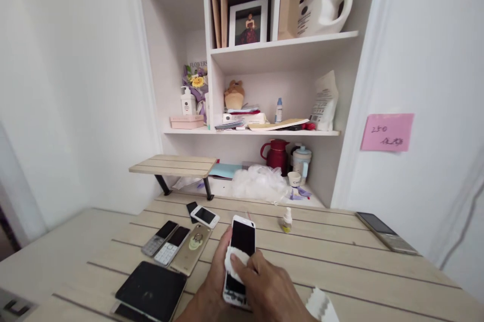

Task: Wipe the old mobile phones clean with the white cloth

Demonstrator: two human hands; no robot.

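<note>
My left hand [221, 261] grips a white smartphone [242, 241] upright at its lower left edge, its black screen facing me. My right hand [264, 286] presses a white cloth [236, 264] across the middle of that screen. Just left of my hands lie a gold phone with a ring holder [191, 249] and a black tablet [151, 291]. Beyond them are several more phones, including a white one [204, 217]. A small dropper bottle [287, 221] stands to the right of the white smartphone. A folded white cloth [321, 307] lies at the bottom edge.
The pale slatted wooden table [302, 256] holds a gold keypad phone [385, 234] at the right. Behind it stand a low wooden riser [172, 171], a heap of clear plastic [259, 183], a red thermos [275, 155] and white shelves [272, 133].
</note>
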